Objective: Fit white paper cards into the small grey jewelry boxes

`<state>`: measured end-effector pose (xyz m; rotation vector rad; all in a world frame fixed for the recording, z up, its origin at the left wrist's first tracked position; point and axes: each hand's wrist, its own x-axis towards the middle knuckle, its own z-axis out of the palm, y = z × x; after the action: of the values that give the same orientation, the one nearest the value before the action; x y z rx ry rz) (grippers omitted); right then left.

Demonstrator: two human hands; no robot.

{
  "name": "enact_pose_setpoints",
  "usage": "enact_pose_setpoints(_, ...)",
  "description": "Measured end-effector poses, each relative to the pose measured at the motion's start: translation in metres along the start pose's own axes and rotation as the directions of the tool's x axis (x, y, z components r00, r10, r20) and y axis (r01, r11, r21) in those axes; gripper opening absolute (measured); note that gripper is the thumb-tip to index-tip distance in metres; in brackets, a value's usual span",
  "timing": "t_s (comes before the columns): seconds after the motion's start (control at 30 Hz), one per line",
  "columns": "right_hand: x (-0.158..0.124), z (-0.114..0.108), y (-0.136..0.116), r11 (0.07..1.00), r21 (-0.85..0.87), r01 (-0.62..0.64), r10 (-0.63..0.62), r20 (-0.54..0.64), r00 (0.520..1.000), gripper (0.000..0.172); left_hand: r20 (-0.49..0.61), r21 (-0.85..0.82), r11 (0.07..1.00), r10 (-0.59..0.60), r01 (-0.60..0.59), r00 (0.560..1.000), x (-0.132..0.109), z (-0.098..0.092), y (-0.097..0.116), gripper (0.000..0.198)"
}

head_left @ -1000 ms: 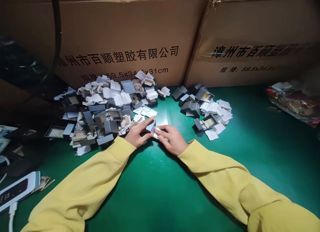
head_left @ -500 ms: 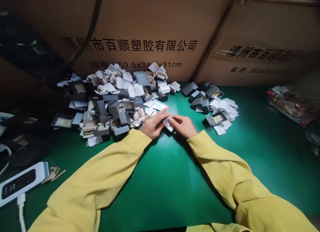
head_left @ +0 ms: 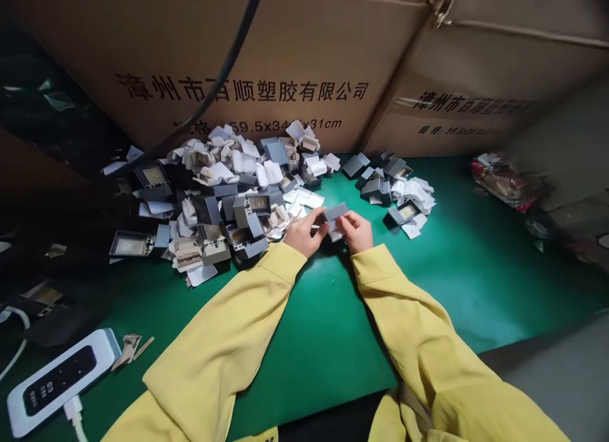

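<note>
Between both hands is a small grey box (head_left: 335, 212), with a white paper piece (head_left: 335, 233) showing under it. My left hand (head_left: 305, 234) grips the box's left end, thumb and fingers pinched on it. At the other end my right hand (head_left: 358, 233) is closed on the box and the white piece. Just beyond my left hand, a large heap of grey boxes (head_left: 245, 207) lies mixed with folded white papers (head_left: 216, 172). A smaller group of grey boxes (head_left: 375, 188) and white papers (head_left: 413, 191) lies to the right.
Large cardboard cartons (head_left: 285, 42) stand along the back of the green table (head_left: 304, 340). A dark cable (head_left: 228, 61) hangs in front of them. At lower left lies a white device (head_left: 64, 378) with a plugged-in cable. A plastic bag (head_left: 499, 179) sits at the far right.
The grey box now shows between my hands, where mostly white paper was visible before. My hands have shifted slightly right and the left fingers have drawn back. The whole view has shifted.
</note>
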<state>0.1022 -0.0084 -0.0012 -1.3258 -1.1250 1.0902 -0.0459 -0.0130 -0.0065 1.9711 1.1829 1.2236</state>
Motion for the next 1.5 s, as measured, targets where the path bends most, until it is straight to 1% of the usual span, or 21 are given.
enact_pose_setpoints(0.1, -0.008, 0.008, 0.001, 0.997, 0.007, 0.072, -0.072, -0.049, 0.996, 0.035, -0.042, 0.035, 0.999, 0.038, -0.036, 0.998, 0.0, -0.004, 0.004, 0.033)
enact_pose_setpoints(0.13, -0.01, 0.011, 0.002, 0.995, 0.012, 0.097, -0.096, -0.045, 0.994, 0.036, -0.063, 0.047, 0.998, 0.043, -0.04, 0.997, 0.0, -0.005, 0.006, 0.032)
enact_pose_setpoints(0.2, -0.013, 0.013, 0.002, 0.992, 0.019, 0.121, -0.121, -0.003, 0.993, 0.037, -0.103, 0.069, 0.997, 0.044, -0.037, 0.994, 0.0, -0.007, 0.011, 0.031)
enact_pose_setpoints(0.3, -0.013, 0.007, 0.0, 0.996, 0.002, 0.091, -0.091, 0.082, 0.992, 0.04, -0.136, 0.086, 0.996, 0.025, -0.013, 0.99, 0.0, -0.003, 0.019, 0.031)
enact_pose_setpoints(0.37, -0.011, -0.002, -0.002, 0.996, -0.047, 0.078, -0.073, 0.106, 0.992, 0.04, -0.138, 0.074, 0.997, -0.011, 0.022, 0.99, 0.0, 0.005, 0.025, 0.031)
enact_pose_setpoints(0.43, -0.009, -0.012, -0.003, 0.99, -0.105, 0.098, -0.087, 0.1, 0.991, 0.038, -0.141, 0.048, 0.997, -0.057, 0.064, 0.988, 0.0, 0.016, 0.03, 0.032)
enact_pose_setpoints(0.53, -0.005, -0.026, -0.003, 0.977, -0.154, 0.145, -0.135, 0.069, 0.988, 0.032, -0.182, -0.002, 0.99, -0.141, 0.143, 0.973, 0.001, 0.037, 0.036, 0.032)
enact_pose_setpoints(0.63, 0.002, -0.034, -0.002, 0.977, -0.152, 0.147, -0.144, 0.032, 0.989, 0.028, -0.21, -0.08, 0.975, -0.22, 0.207, 0.953, 0.008, 0.052, 0.037, 0.034)
enact_pose_setpoints(0.73, 0.011, -0.039, -0.002, 0.987, -0.132, 0.094, -0.094, 0.004, 0.996, 0.026, -0.141, -0.175, 0.947, -0.294, 0.269, 0.945, 0.021, 0.059, 0.033, 0.035)
enact_pose_setpoints(0.8, 0.016, -0.04, -0.003, 0.988, -0.142, 0.064, -0.064, 0.001, 0.998, 0.026, -0.071, -0.222, 0.908, -0.378, 0.355, 0.923, 0.029, 0.06, 0.03, 0.038)
enact_pose_setpoints(0.87, 0.019, -0.041, -0.004, 0.985, -0.163, 0.065, -0.066, 0.003, 0.998, 0.027, -0.016, -0.238, 0.877, -0.434, 0.418, 0.901, 0.034, 0.06, 0.027, 0.039)
enact_pose_setpoints(0.93, 0.019, -0.041, -0.004, 0.981, -0.173, 0.082, -0.083, 0.003, 0.997, 0.028, 0.003, -0.231, 0.866, -0.455, 0.443, 0.891, 0.035, 0.058, 0.024, 0.037)
enact_pose_setpoints(1.0, 0.019, -0.04, -0.004, 0.979, -0.175, 0.1, -0.099, 0.014, 0.995, 0.028, -0.018, -0.222, 0.875, -0.444, 0.429, 0.896, 0.034, 0.057, 0.021, 0.034)
enact_pose_setpoints(1.1, 0.019, -0.038, -0.002, 0.977, -0.18, 0.117, -0.111, 0.045, 0.993, 0.028, -0.033, -0.262, 0.909, -0.345, 0.325, 0.938, 0.032, 0.056, 0.014, 0.036)
enact_pose_setpoints(1.17, 0.02, -0.038, -0.001, 0.971, -0.199, 0.13, -0.122, 0.05, 0.991, 0.029, -0.011, -0.308, 0.915, -0.276, 0.26, 0.961, 0.034, 0.055, 0.01, 0.039)
enact_pose_setpoints(1.23, 0.021, -0.038, -0.001, 0.968, -0.215, 0.128, -0.12, 0.047, 0.992, 0.03, 0.036, -0.34, 0.907, -0.251, 0.248, 0.967, 0.039, 0.055, 0.007, 0.041)
enact_pose_setpoints(1.3, 0.022, -0.038, -0.001, 0.969, -0.221, 0.106, -0.1, 0.041, 0.994, 0.034, 0.103, -0.358, 0.89, -0.263, 0.282, 0.959, 0.045, 0.054, 0.007, 0.041)
enact_pose_setpoints(1.37, 0.022, -0.04, -0.001, 0.976, -0.207, 0.066, -0.06, 0.035, 0.998, 0.036, 0.182, -0.358, 0.871, -0.288, 0.336, 0.94, 0.052, 0.053, 0.008, 0.038)
enact_pose_setpoints(1.43, 0.023, -0.041, -0.001, 0.986, -0.167, 0.017, -0.01, 0.04, 0.999, 0.036, 0.254, -0.342, 0.858, -0.308, 0.383, 0.917, 0.057, 0.051, 0.01, 0.036)
enact_pose_setpoints(1.5, 0.024, -0.043, -0.001, 0.994, -0.107, -0.026, 0.033, 0.068, 0.997, 0.034, 0.314, -0.347, 0.838, -0.319, 0.42, 0.894, 0.06, 0.048, 0.012, 0.036)
